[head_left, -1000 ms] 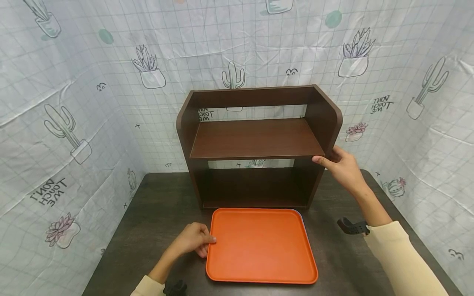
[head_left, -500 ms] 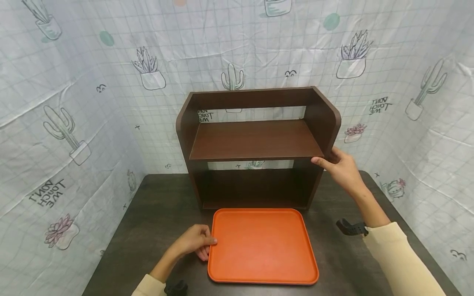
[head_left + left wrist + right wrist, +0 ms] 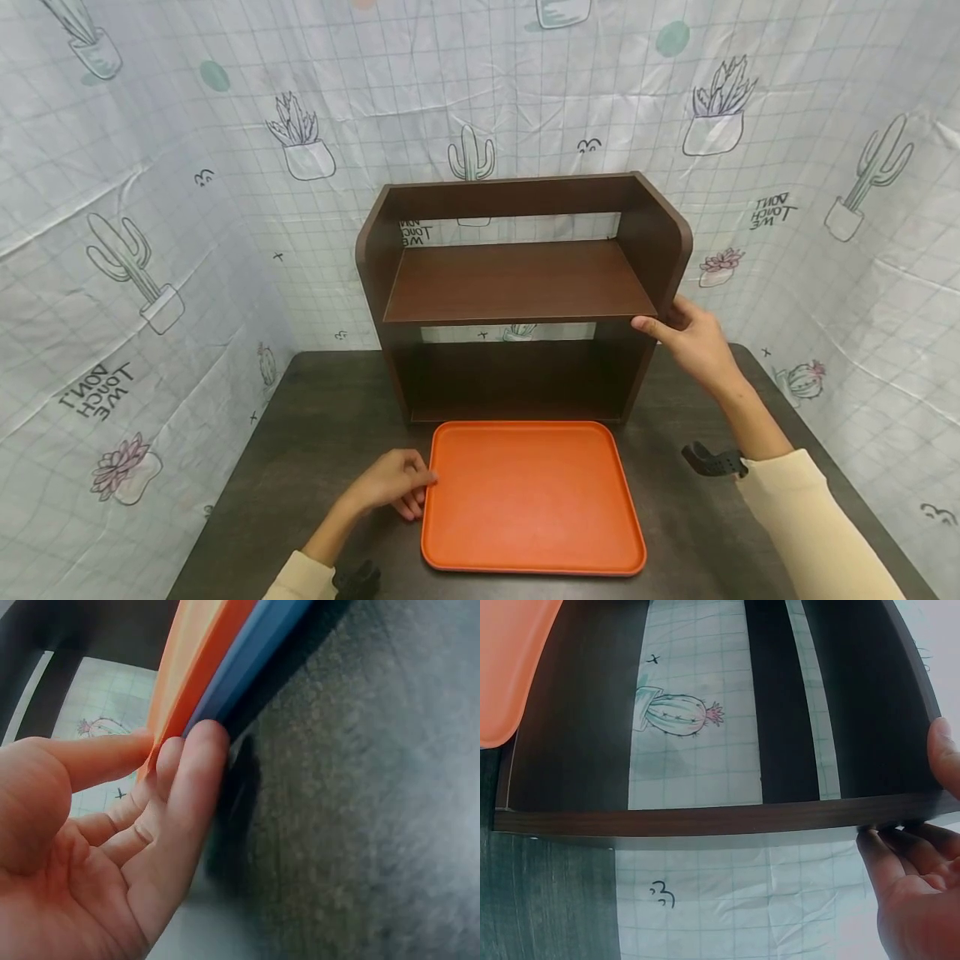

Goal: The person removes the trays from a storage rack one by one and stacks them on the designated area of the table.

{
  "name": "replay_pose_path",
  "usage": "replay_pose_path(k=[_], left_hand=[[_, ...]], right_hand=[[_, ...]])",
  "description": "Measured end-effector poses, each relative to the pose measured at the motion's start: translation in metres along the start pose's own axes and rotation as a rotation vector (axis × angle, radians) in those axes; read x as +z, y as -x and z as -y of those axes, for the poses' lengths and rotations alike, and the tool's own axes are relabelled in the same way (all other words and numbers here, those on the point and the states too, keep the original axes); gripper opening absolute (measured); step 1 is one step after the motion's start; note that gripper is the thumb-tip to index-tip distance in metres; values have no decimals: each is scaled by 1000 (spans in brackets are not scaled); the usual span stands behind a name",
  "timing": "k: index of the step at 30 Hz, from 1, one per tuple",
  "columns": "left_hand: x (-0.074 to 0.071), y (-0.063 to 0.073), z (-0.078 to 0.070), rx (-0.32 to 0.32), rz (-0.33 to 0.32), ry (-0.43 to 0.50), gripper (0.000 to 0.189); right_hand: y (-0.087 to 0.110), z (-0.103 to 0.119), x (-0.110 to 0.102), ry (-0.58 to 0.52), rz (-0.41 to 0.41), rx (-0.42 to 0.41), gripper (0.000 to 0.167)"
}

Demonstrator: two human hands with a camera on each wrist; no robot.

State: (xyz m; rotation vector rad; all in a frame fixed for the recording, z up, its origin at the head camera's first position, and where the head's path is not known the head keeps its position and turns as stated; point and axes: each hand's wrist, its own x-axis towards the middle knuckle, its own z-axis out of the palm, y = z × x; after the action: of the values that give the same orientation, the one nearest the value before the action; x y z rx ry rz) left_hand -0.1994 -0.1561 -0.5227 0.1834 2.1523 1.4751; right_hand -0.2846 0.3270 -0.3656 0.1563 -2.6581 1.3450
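An orange tray (image 3: 532, 500) lies flat on the dark table in front of a brown two-tier shelf (image 3: 517, 283). Its left rim is pinched by my left hand (image 3: 393, 485). The left wrist view shows a blue tray (image 3: 244, 660) stacked directly beneath it, with the thumb on the orange rim and fingertips at the blue edge. From the head view the blue tray is hidden. My right hand (image 3: 693, 346) grips the shelf's right side panel, thumb at the front edge by the middle board and fingers around the outer face, as the right wrist view also shows.
The dark tabletop (image 3: 322, 400) extends to both sides of the shelf. A white grid-patterned cloth (image 3: 337, 242) with plant drawings encloses the back and sides. Black straps (image 3: 712, 461) are worn at both wrists.
The orange tray has shifted slightly right, covering the blue edge that showed at its right side one second ago. My left thumb has drawn back slightly toward the rim. My right hand keeps its place.
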Motion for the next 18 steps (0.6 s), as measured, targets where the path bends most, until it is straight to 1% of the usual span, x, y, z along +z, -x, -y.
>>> replay_pose_path(k=[5,9,12,14,18], left_hand=[[-10,-2,-2,49,-42,-32,22],[-23,-3,-6,109,-101,-53,19],[-35,-3,-10,156,-170,-75,16],[-42,-3,-13,186,-223,-86,14],[-55,-3,-20,228,-349,-109,7]], right_hand=[[3,0,-4,-1,19,-8,74],[9,-4,-10,33,5,2,68],[12,-11,-15,24,-17,-22,58],[14,-17,-17,-22,-29,-53,49],[15,-27,-19,-127,-53,-136,33]])
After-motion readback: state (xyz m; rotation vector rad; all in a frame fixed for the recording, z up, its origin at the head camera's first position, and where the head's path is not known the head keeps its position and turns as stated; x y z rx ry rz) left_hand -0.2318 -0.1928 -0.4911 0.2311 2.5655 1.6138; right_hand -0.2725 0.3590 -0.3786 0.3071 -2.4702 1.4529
